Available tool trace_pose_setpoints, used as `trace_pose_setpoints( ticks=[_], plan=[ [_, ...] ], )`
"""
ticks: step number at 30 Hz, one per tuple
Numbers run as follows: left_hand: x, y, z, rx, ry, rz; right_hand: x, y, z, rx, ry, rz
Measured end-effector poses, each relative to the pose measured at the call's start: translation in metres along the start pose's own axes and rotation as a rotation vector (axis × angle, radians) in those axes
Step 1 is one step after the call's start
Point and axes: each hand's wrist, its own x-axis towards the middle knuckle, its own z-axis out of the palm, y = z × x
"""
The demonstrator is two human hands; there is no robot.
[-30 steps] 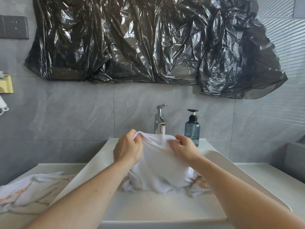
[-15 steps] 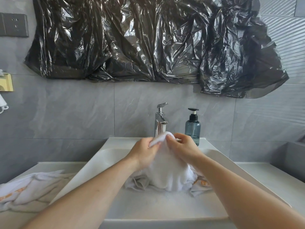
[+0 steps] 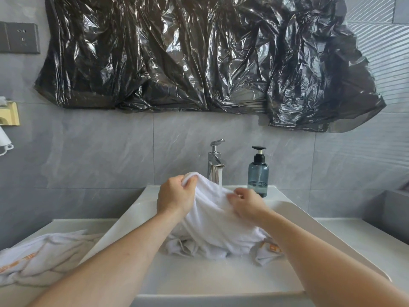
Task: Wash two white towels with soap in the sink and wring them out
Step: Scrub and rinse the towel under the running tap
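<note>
Head view. Your left hand [image 3: 174, 197] is raised over the white sink [image 3: 124, 227], fingers [image 3: 190, 181] curled round the top fold of a white towel [image 3: 212, 227] and gripping it. Your right hand [image 3: 246, 203] sits lower and to the right on the same towel, fingers bent and pinching the cloth; motion blur hides how tightly. The towel hangs from both grips in a bunched drape, its lower part heaped in the basin, looking wet. An orange printed mark shows on a corner by your right forearm.

The second white towel [image 3: 42, 255] lies crumpled on the worktop [image 3: 354, 238] to the left of the sink, well apart from your hands, one edge lapping the sink's left rim. An orange stripe shows on it.

A chrome faucet [image 3: 215, 165] stands behind the towel at the back of the sink; a thin stream seems to run from the spout, though you cannot be sure. Just right of it stands a blue-grey soap pump bottle [image 3: 258, 173] with a black head, upright on the sink's back ledge.

A crumpled black plastic sheet [image 3: 199, 54] covers the grey tiled wall above. A grey wall socket [image 3: 21, 37] sits upper left; a yellow holder [image 3: 10, 114] is at the left edge.
</note>
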Motion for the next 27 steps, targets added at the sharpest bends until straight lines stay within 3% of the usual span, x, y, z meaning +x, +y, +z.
trace_pose_setpoints(
  ticks=[3,7,10,14,16,19,23,27],
  plan=[
    [0.004,-0.006,-0.005,0.062,0.049,-0.071,0.0,-0.008,-0.006,0.242,0.135,-0.127],
    [0.0,-0.009,-0.006,0.203,-0.017,-0.1,-0.006,-0.013,-0.006,0.329,0.108,-0.201],
    [-0.007,-0.008,-0.002,0.197,-0.251,-0.053,-0.009,-0.014,-0.003,0.318,0.069,-0.222],
    [-0.021,-0.004,0.009,-0.132,-0.656,-0.025,-0.007,-0.015,0.001,0.314,0.024,-0.236],
    [-0.023,-0.005,0.015,-0.075,-0.732,0.048,-0.006,-0.014,0.002,0.332,-0.012,-0.231],
    [-0.021,-0.008,0.02,0.076,-0.652,0.144,-0.006,-0.012,0.002,0.331,-0.008,-0.21],
    [-0.014,-0.005,0.018,0.089,-0.43,0.195,-0.007,-0.013,-0.003,0.383,-0.056,-0.057],
    [-0.006,-0.003,0.018,0.062,-0.216,0.178,-0.014,-0.005,-0.001,0.051,-0.3,0.085]
  ],
)
